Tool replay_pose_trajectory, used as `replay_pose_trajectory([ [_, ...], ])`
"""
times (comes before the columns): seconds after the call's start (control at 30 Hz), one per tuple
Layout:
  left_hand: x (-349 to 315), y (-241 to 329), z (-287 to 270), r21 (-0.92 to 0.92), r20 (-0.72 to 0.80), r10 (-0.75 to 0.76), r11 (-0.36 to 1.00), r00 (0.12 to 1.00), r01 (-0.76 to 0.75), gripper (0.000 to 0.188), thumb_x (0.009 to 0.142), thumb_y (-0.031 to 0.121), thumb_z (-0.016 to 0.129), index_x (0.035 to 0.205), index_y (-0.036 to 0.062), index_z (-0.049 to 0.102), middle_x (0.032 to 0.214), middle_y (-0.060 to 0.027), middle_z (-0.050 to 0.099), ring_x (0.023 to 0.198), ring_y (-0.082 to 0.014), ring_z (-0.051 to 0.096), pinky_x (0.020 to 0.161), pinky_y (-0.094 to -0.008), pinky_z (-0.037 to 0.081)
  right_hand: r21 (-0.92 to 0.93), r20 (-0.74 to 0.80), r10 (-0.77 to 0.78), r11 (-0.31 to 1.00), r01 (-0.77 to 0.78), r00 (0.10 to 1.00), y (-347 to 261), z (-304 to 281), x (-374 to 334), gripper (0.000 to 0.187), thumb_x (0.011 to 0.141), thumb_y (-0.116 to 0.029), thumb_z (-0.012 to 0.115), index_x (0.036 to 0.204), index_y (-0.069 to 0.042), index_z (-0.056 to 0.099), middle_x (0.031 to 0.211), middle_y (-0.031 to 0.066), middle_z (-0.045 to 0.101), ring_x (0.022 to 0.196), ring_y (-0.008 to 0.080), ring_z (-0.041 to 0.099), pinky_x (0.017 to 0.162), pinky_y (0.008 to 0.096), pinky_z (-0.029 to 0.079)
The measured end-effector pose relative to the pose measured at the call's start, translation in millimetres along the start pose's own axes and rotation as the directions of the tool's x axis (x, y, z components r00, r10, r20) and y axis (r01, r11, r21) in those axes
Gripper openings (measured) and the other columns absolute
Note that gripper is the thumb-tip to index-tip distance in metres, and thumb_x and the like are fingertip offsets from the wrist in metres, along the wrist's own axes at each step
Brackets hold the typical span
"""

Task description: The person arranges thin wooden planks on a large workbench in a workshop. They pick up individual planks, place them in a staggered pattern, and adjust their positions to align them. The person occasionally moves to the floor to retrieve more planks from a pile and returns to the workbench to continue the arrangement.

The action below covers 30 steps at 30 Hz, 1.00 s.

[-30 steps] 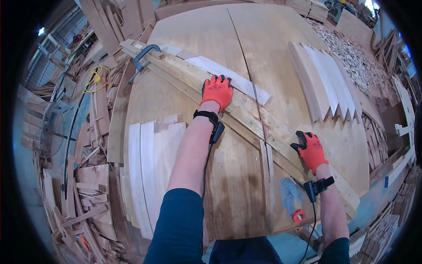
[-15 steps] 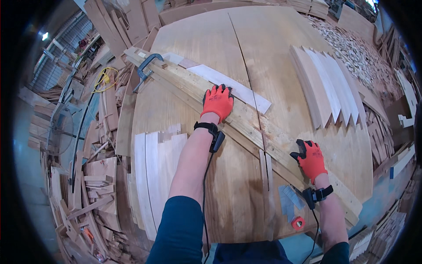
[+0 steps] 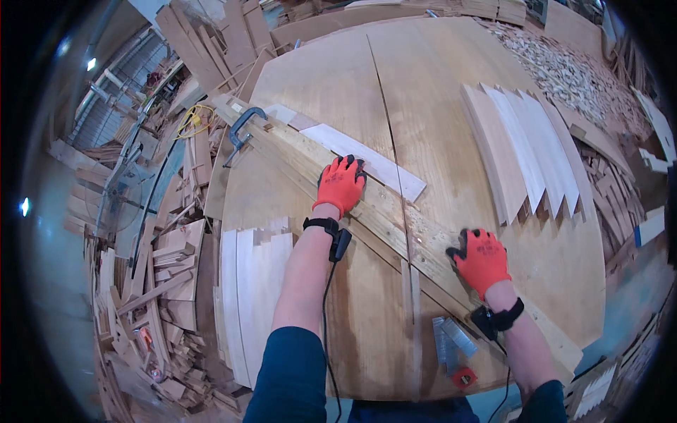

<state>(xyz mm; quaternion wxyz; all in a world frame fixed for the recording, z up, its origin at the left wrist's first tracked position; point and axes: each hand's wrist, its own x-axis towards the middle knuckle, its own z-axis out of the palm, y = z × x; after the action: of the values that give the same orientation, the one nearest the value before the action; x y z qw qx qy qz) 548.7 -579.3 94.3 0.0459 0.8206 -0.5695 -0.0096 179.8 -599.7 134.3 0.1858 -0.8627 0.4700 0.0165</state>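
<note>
A long wooden beam (image 3: 384,209) lies slantwise over the worktop, from far left to near right. My left hand (image 3: 341,186), in a red glove with black fingertips, rests on its middle with fingers laid over the wood. Farther down the beam, my right hand (image 3: 483,264) in a matching glove presses on top, thumb spread from the bent fingers. A blue C-clamp (image 3: 246,127) sits on the far left end of the beam. Along its far side lies a pale board (image 3: 374,161). Sawdust is scattered on the beam between my hands.
Pale curved slats (image 3: 520,151) stand at the right of the wooden worktop (image 3: 317,77); more slats (image 3: 243,303) lie at left. Grey strips (image 3: 451,342) and a small red item (image 3: 464,378) are near the front edge. Offcuts (image 3: 166,275) pile up beside the worktop.
The whole view has shifted, so most things appear lower. My right hand has moved slightly up along the beam toward the left; my left hand stays at the same place on it.
</note>
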Motion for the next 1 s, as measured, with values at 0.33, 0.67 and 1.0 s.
replay_pose_trajectory([
  [0.33, -122.0, 29.2, 4.0, -0.063, -0.043, 0.039, 0.997, 0.998, -0.042, 0.053, 0.093, 0.035, 0.056, 0.139, 0.0092, 0.055, 0.150, -0.0142, 0.048, 0.141, -0.0353, 0.038, 0.118, -0.0457, 0.027, -0.110, -0.137, -0.046, 0.993, 0.031, 0.990, -62.4, 62.1, 17.5, 0.052, 0.086, -0.044, 0.071, 0.119, -0.005, 0.060, 0.132, 0.0157, 0.053, 0.125, 0.0329, 0.050, 0.098, 0.0482, 0.046],
  [0.67, -198.4, 48.9, 12.1, -0.124, -0.030, -0.035, 0.992, 0.999, 0.031, 0.060, 0.093, 0.038, 0.057, 0.141, 0.0030, 0.050, 0.152, -0.0193, 0.043, 0.143, -0.0351, 0.036, 0.120, -0.0445, 0.024, 0.205, 0.109, -0.437, 0.889, 0.410, 0.893, -42.7, 30.2, -83.4, 0.048, 0.075, -0.030, 0.080, 0.111, -0.006, 0.061, 0.095, 0.0166, 0.068, 0.090, 0.0298, 0.069, 0.079, 0.0454, 0.053],
  [1.0, -238.6, 47.7, 20.7, -0.184, -0.136, -0.097, 0.980, 0.986, 0.071, 0.063, 0.092, 0.035, 0.059, 0.141, -0.0033, 0.047, 0.150, -0.0240, 0.043, 0.141, -0.0399, 0.036, 0.120, -0.0446, 0.026, 0.008, -0.248, -0.167, 0.985, 0.174, 0.954, -65.2, 28.8, -29.8, 0.065, 0.087, -0.046, 0.069, 0.137, -0.008, 0.053, 0.128, 0.0177, 0.062, 0.118, 0.0340, 0.060, 0.098, 0.0429, 0.049],
])
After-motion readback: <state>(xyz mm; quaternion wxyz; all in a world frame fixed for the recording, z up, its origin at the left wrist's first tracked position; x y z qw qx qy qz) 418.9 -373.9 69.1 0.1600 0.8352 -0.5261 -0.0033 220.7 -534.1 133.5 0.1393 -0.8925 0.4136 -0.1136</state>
